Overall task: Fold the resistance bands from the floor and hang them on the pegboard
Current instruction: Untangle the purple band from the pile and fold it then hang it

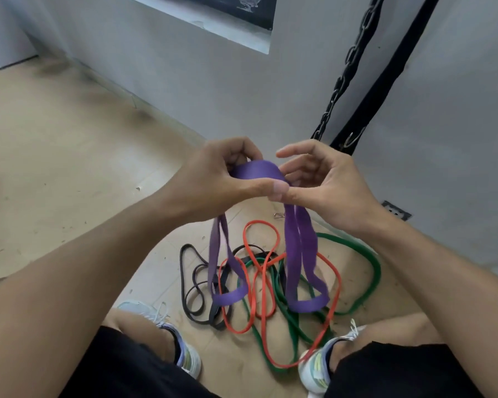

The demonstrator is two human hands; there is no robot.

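Held band (256,170) above bands (270,282) on floor (55,168)

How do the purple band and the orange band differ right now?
The purple band is lifted, pinched between the left hand and right hand; the orange band lies on the floor, untouched. Purple is a wide flat strip, orange much narrower. Purple hangs in doubled loops; orange sprawls tangled among others. Both are closed loops.

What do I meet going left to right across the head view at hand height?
Left hand → purple band held between both hands → right hand → black strap hanging by the wall.
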